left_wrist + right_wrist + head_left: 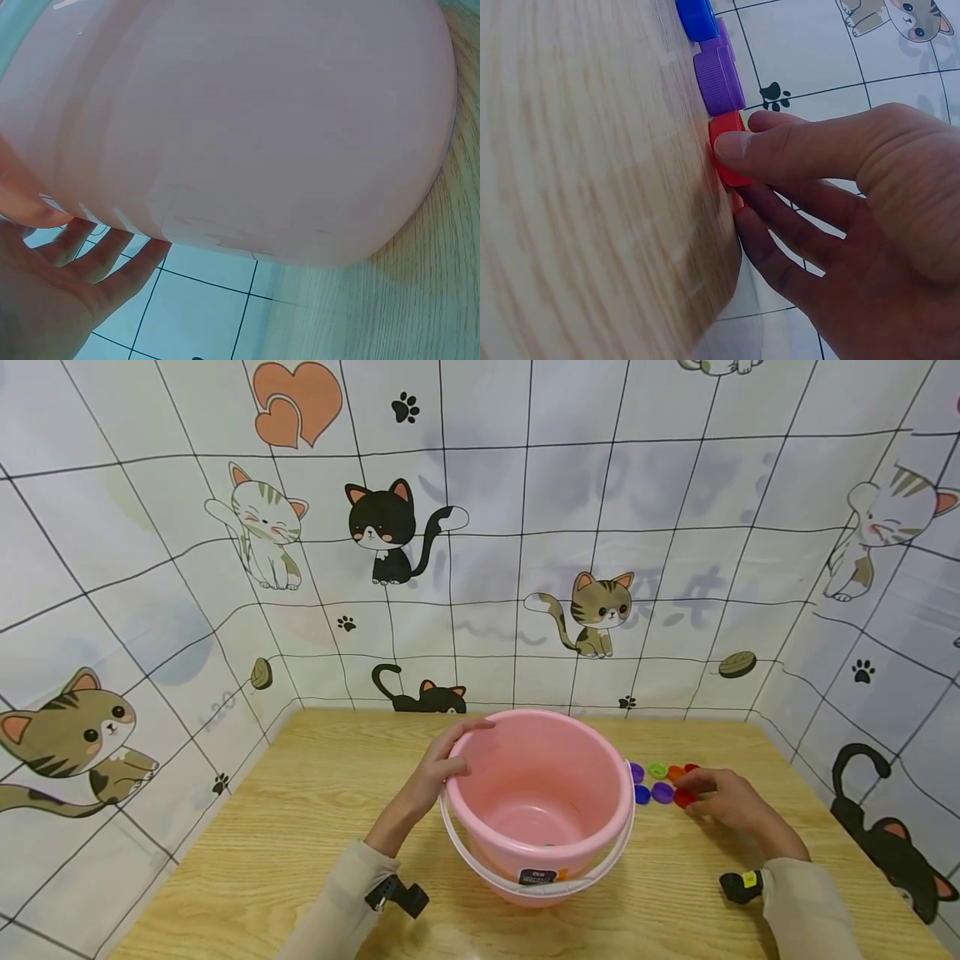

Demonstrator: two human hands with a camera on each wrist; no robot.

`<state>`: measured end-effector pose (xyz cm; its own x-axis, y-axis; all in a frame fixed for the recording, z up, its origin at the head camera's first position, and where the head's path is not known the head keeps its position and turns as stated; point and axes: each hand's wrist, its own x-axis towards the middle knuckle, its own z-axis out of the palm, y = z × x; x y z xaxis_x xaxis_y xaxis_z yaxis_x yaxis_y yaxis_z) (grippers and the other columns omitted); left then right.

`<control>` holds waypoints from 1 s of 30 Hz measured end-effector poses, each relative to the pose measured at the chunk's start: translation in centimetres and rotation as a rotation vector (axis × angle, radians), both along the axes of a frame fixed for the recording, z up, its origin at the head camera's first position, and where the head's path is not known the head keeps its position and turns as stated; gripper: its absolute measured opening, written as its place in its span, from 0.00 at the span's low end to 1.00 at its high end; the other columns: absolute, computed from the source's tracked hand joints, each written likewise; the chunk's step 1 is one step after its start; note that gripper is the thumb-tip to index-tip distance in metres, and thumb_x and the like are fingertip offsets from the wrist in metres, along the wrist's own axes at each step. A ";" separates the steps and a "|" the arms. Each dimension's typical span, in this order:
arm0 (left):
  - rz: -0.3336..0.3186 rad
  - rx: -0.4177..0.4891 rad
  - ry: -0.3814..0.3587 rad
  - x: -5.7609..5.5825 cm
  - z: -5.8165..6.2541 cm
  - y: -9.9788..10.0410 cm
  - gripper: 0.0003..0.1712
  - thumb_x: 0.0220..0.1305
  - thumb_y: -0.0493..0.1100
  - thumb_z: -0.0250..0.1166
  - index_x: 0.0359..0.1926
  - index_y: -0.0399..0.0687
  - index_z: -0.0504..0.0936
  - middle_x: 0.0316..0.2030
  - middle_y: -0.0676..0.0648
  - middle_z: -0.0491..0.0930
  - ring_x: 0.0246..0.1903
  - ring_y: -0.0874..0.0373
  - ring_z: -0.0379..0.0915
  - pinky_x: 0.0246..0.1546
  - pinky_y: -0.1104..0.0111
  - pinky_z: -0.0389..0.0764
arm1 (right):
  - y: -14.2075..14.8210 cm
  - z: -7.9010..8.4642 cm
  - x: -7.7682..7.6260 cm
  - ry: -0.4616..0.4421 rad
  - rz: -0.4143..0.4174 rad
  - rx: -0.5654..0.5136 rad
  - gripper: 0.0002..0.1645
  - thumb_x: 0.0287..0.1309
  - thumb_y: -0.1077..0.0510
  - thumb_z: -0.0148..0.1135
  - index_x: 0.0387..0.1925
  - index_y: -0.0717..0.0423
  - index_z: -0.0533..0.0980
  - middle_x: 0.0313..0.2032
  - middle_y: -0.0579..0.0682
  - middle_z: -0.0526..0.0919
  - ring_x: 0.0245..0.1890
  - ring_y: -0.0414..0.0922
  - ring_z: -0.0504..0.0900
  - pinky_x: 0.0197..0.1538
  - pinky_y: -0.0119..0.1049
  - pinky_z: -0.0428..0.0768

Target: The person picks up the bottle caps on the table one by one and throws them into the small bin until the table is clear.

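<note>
A pink bucket [517, 852] with a white handle [480, 868] stands upright on the table. My left hand [438, 764] grips its left rim, and in the left wrist view several fingers [124, 281] lie against the bucket's outer wall [262, 135]. To the right of the bucket, my right hand [731, 802] pinches a red bottle cap [731, 150], with the thumb on its near side. Beside that cap lie a purple cap [662, 792] and a blue cap [642, 795]. Behind them are a green cap [657, 770], an orange cap [675, 773] and others, partly hidden.
The wooden table [315, 793] extends on both sides of the bucket. A white sheet [487, 568] printed with cats and grid lines encloses the back and sides. Black wrist cameras [397, 895] are strapped over the light sleeves [810, 910].
</note>
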<state>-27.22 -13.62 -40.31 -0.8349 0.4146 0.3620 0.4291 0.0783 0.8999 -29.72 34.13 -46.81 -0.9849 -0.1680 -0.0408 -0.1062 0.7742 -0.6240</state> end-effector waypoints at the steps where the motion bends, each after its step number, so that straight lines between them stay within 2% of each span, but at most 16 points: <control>1: 0.000 0.000 0.000 0.0 0.0 0.0 0.42 0.49 0.38 0.53 0.71 0.52 0.73 0.74 0.47 0.66 0.55 0.40 0.76 0.42 0.53 0.87 | 0.0 0.0 0.0 -0.001 0.000 -0.002 0.25 0.55 0.68 0.70 0.57 0.69 0.80 0.57 0.73 0.79 0.56 0.69 0.77 0.56 0.57 0.83; 18: 0.005 0.003 0.001 0.1 0.0 0.0 0.41 0.49 0.38 0.53 0.70 0.53 0.74 0.73 0.47 0.67 0.54 0.41 0.77 0.41 0.54 0.87 | 0.1 0.4 0.1 -0.016 -0.012 0.006 0.24 0.58 0.65 0.70 0.57 0.66 0.80 0.55 0.69 0.82 0.53 0.61 0.79 0.57 0.59 0.80; 24: -0.001 0.008 0.000 0.0 -0.1 -0.1 0.41 0.50 0.38 0.53 0.70 0.52 0.73 0.73 0.46 0.66 0.55 0.39 0.77 0.41 0.51 0.87 | -0.3 1.2 0.5 -0.008 0.007 0.020 0.25 0.59 0.62 0.69 0.58 0.65 0.80 0.56 0.68 0.82 0.54 0.63 0.79 0.57 0.62 0.79; 27: -0.008 0.013 -0.001 0.0 -0.1 -0.1 0.41 0.50 0.38 0.53 0.71 0.53 0.73 0.73 0.46 0.66 0.55 0.39 0.76 0.41 0.50 0.87 | -0.5 1.8 0.8 0.024 0.039 0.032 0.24 0.59 0.61 0.69 0.57 0.64 0.81 0.54 0.66 0.83 0.54 0.63 0.80 0.57 0.62 0.80; 30: -0.012 0.015 -0.001 -0.1 -0.1 -0.1 0.41 0.50 0.38 0.53 0.70 0.54 0.73 0.73 0.46 0.66 0.55 0.40 0.76 0.41 0.49 0.87 | -0.6 2.2 0.9 0.094 0.081 0.042 0.21 0.58 0.62 0.70 0.53 0.64 0.82 0.50 0.63 0.86 0.52 0.63 0.82 0.55 0.62 0.81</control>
<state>-27.32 -13.72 -40.42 -0.8305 0.4191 0.3668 0.4285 0.0602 0.9015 -28.78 33.52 -44.64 -0.9679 -0.2477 0.0428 -0.2265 0.7858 -0.5755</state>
